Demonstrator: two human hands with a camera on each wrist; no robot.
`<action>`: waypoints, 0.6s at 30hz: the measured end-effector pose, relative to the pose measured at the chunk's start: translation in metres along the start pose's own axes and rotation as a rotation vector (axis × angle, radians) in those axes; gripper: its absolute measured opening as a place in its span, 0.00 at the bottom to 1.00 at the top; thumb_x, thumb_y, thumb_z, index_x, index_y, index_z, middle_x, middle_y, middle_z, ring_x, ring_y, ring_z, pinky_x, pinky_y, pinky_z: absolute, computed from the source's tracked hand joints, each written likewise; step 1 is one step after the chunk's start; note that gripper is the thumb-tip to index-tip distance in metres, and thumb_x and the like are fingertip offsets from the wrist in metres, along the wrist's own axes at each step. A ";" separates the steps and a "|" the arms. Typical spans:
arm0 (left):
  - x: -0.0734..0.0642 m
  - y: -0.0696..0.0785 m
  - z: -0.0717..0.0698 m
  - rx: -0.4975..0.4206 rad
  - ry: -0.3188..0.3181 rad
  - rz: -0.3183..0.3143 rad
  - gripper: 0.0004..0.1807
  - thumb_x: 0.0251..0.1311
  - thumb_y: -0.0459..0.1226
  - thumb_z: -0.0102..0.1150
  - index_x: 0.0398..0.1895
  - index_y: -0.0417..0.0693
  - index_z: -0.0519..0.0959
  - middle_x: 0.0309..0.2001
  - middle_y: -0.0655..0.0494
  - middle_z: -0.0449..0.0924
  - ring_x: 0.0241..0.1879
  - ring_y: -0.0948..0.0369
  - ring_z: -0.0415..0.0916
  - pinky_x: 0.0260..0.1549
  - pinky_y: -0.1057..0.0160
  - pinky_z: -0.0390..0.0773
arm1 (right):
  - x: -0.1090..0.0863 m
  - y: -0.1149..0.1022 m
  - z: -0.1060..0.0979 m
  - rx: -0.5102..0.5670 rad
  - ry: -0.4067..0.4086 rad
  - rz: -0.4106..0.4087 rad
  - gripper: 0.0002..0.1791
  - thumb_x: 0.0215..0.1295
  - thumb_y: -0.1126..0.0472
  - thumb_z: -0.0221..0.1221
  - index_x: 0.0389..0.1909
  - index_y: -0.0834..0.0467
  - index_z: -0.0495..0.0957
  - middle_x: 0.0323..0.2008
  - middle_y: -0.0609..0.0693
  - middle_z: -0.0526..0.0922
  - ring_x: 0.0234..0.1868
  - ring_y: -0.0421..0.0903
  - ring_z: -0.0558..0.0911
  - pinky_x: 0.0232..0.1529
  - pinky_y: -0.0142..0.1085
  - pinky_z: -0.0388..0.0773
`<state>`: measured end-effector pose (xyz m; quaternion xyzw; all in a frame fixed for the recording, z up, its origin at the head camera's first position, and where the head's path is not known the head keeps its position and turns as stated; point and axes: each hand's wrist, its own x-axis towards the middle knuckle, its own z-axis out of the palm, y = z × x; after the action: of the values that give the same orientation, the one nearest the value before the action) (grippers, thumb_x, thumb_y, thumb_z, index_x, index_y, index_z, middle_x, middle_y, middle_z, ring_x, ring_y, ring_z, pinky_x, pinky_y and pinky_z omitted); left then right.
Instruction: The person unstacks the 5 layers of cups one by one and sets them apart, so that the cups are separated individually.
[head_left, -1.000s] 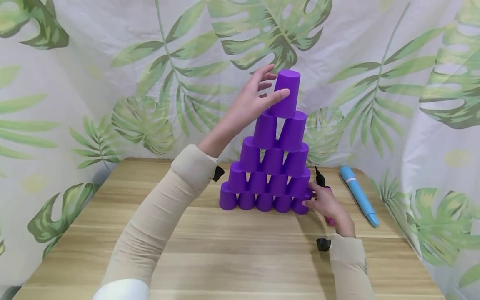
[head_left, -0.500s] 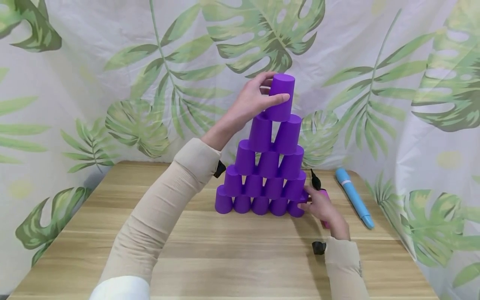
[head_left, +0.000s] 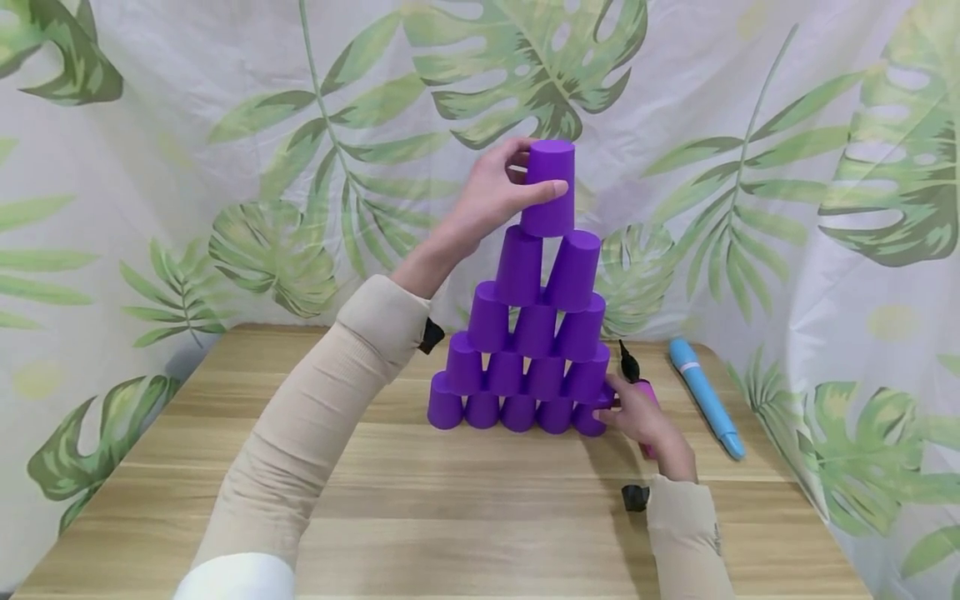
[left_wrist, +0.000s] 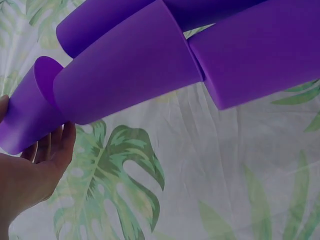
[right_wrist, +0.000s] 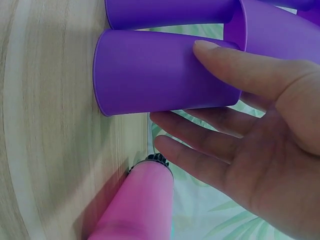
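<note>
A pyramid of upside-down purple cups (head_left: 535, 332) stands on the wooden table, narrowing row by row. At its top, my left hand (head_left: 498, 187) grips a purple cup (head_left: 550, 204), thumb in front and fingers round the back. In the left wrist view this cup (left_wrist: 25, 112) shows some of its inside at the rim, close to the cup (left_wrist: 125, 65) below. Low on the right, my right hand (head_left: 637, 410) holds the end cup (right_wrist: 160, 72) of the bottom row, its thumb on the near side. Some right fingers extend beneath that cup in the right wrist view.
Beside the right hand lies a pink bottle-like object (right_wrist: 142, 200) with a black tip. Farther right is a light-blue, pen-shaped object (head_left: 705, 398). A leaf-patterned cloth (head_left: 360, 100) hangs behind the table (head_left: 420, 517).
My left fingers have closed round the top cup, which has shifted left and, lately, slightly up relative to the cups beneath. My right hand stays at the bottom cup. The head view has moved slightly.
</note>
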<state>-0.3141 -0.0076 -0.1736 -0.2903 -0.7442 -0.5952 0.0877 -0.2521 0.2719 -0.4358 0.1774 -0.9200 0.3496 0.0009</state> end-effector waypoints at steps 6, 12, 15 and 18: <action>-0.010 -0.004 -0.023 -0.064 0.133 0.046 0.30 0.51 0.39 0.71 0.59 0.46 0.72 0.49 0.50 0.76 0.48 0.56 0.77 0.47 0.61 0.77 | 0.002 0.003 0.000 -0.027 0.027 -0.036 0.29 0.57 0.72 0.63 0.59 0.73 0.66 0.47 0.67 0.78 0.48 0.63 0.80 0.50 0.53 0.77; -0.034 -0.015 -0.051 -0.066 0.231 0.021 0.31 0.51 0.40 0.71 0.59 0.49 0.72 0.50 0.51 0.76 0.51 0.56 0.73 0.49 0.58 0.74 | 0.002 0.002 -0.001 -0.005 0.014 -0.040 0.30 0.58 0.72 0.62 0.61 0.74 0.64 0.49 0.69 0.77 0.49 0.64 0.79 0.50 0.52 0.77; -0.051 -0.024 -0.059 -0.045 0.272 0.002 0.32 0.51 0.40 0.71 0.60 0.50 0.71 0.52 0.52 0.75 0.51 0.57 0.71 0.50 0.58 0.73 | 0.001 0.002 -0.001 0.006 0.008 -0.031 0.31 0.58 0.72 0.62 0.61 0.74 0.63 0.49 0.69 0.77 0.49 0.64 0.79 0.50 0.52 0.78; -0.066 -0.035 -0.064 -0.055 0.310 -0.003 0.31 0.51 0.40 0.71 0.60 0.50 0.71 0.52 0.53 0.74 0.51 0.57 0.71 0.50 0.58 0.72 | 0.000 0.002 -0.002 0.010 0.005 -0.012 0.31 0.58 0.71 0.62 0.62 0.74 0.63 0.50 0.69 0.77 0.49 0.64 0.79 0.50 0.52 0.77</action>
<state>-0.2923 -0.0940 -0.2163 -0.1959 -0.7057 -0.6531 0.1927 -0.2535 0.2745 -0.4360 0.1822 -0.9172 0.3544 0.0046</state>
